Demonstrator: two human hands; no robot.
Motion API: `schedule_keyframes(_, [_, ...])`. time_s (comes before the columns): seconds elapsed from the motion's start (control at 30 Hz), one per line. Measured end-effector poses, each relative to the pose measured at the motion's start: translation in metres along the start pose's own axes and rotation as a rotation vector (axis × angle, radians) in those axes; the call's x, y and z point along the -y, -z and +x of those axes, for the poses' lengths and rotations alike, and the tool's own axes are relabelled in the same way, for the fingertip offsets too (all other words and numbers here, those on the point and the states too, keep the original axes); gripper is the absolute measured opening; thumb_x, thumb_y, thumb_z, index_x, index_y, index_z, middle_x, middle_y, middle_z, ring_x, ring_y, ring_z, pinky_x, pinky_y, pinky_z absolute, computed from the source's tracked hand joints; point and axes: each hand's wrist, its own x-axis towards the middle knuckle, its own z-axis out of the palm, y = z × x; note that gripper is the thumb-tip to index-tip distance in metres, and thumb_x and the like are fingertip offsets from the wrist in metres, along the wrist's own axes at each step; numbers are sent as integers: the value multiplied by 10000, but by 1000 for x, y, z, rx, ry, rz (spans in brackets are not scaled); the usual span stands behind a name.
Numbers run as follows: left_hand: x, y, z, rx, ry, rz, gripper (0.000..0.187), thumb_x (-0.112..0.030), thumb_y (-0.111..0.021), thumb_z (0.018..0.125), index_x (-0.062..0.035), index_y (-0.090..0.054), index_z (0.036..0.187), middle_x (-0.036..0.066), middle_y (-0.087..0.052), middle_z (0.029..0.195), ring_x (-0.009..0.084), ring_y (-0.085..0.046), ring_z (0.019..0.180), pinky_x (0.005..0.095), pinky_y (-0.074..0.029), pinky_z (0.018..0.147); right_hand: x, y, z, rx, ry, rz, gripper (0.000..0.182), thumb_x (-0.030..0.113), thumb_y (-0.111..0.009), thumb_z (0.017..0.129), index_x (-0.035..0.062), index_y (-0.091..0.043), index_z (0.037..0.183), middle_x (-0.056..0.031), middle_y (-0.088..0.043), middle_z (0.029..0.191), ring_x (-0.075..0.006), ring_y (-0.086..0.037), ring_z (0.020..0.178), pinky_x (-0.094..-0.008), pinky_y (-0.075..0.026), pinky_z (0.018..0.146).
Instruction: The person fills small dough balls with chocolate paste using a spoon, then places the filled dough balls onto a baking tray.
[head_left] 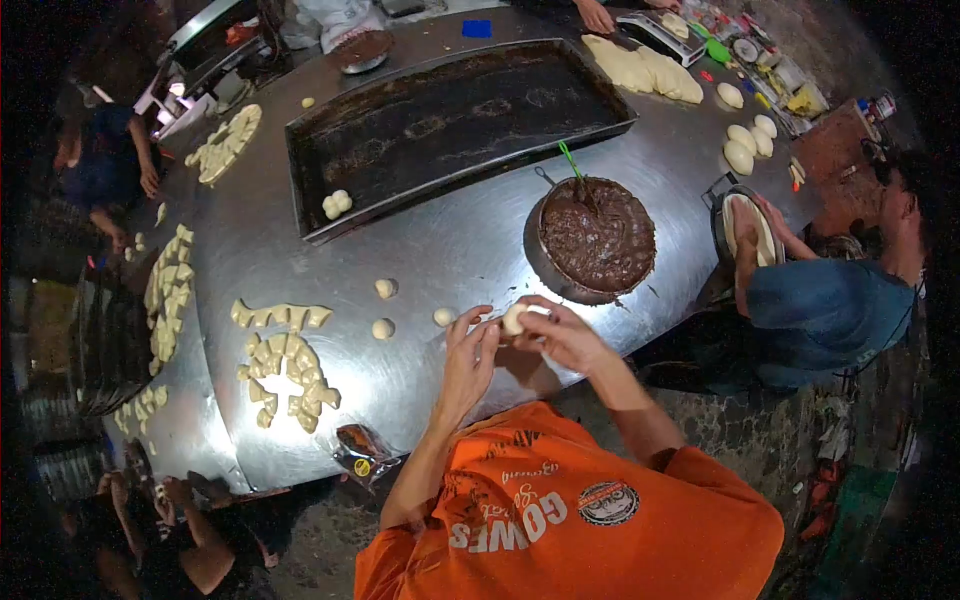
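Note:
In the head view, a pale dough ball is pinched in the fingers of my right hand, above the front of the metal table. My left hand is raised just to the left of it, fingers partly bent and apart, with nothing visible in them. A smaller dough ball lies on the table by my left fingertips. Two more, an upper ball and a lower ball, sit farther left. Behind my right hand stands a round pot of dark brown filling, with a green-handled utensil stuck in it.
A large dark baking tray holds a small dough cluster. Cut dough pieces lie left on the metal table; a wrapped packet rests at its edge. A co-worker in blue handles dough at right. Other people stand left.

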Motion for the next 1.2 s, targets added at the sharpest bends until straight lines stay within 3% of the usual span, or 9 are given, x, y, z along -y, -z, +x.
schedule_keyframes(0.13, [-8, -1, 4, 14, 43, -29, 355, -299, -546, 1007, -51, -631, 1247, 135, -495, 1391, 306, -492, 1257, 402, -444, 1012, 64, 27, 2, -362, 459, -1300, 208, 70, -661, 909, 16, -633, 1108, -148, -696, 1083, -257, -672, 966, -349, -558, 802])
schedule_keyframes(0.23, [-8, 6, 5, -31, 53, -62, 343, -283, -560, 1001, -50, -628, 1244, 141, -507, 1374, 290, -490, 1267, 394, -455, 1006, 77, 65, 18, -278, 743, -1650, 170, 57, -626, 905, 22, -644, 1070, -184, -688, 1024, -394, -619, 854, -457, -522, 748])
schedule_keyframes(0.33, [-6, 11, 3, -79, 104, -130, 328, -274, -596, 981, -60, -640, 1225, 121, -536, 1330, 299, -474, 1246, 410, -437, 1009, 73, 79, 27, -320, 568, -1741, 186, 84, -632, 919, 21, -635, 1093, -210, -678, 1030, -360, -638, 878, -419, -526, 781])
schedule_keyframes(0.57, [-5, 4, 5, -77, 50, -205, 329, -235, -597, 983, -71, -619, 1267, 124, -564, 1317, 279, -524, 1206, 387, -468, 976, 79, 75, 22, -238, 171, -756, 243, 111, -640, 951, -1, -604, 1164, -75, -678, 1084, -210, -660, 991, -310, -521, 860])
schedule_keyframes(0.73, [-26, -10, 26, 192, 85, -591, 508, -232, -476, 1048, -78, -344, 1514, 156, -515, 1431, 240, -450, 1353, 385, -352, 1105, 48, 20, 3, -10, 50, 72, 228, 92, -589, 976, 10, -582, 1189, -112, -654, 1129, -230, -650, 1012, -349, -548, 817])
schedule_keyframes(0.9, [-7, 1, 25, -50, 147, -737, 403, -124, -575, 1004, -48, -464, 1384, 34, -659, 1040, 124, -598, 950, 279, -476, 864, 13, -3, 6, 172, 32, 125, 236, 100, -574, 986, 28, -558, 1210, -119, -631, 1161, -225, -635, 1036, -351, -519, 871])
schedule_keyframes(1.0, [-6, 13, 19, -180, 323, -1281, 422, -147, -593, 997, -65, -465, 1391, 30, -646, 1033, 132, -616, 959, 286, -506, 849, 3, -22, 7, 116, 7, 140, 275, 78, -593, 971, 23, -547, 1236, -113, -619, 1182, -215, -623, 1065, -342, -506, 927])
schedule_keyframes(1.07, [-9, 21, 18, -223, 334, -1327, 449, -226, -570, 1011, -75, -448, 1415, 41, -634, 1064, 161, -626, 1003, 323, -538, 884, 6, -46, 5, 80, -18, 174, 313, 60, -603, 961, 17, -538, 1265, -110, -614, 1190, -209, -616, 1085, -339, -497, 958])
schedule_keyframes(1.2, [-28, 60, 14, -158, 262, -1274, 559, -395, -466, 1039, -68, -361, 1479, 93, -605, 1201, 206, -593, 1120, 369, -523, 941, 8, -93, -5, -4, 357, -368, 489, -20, -640, 917, -35, -477, 1378, -112, -595, 1214, -213, -621, 1084, -287, -522, 952])
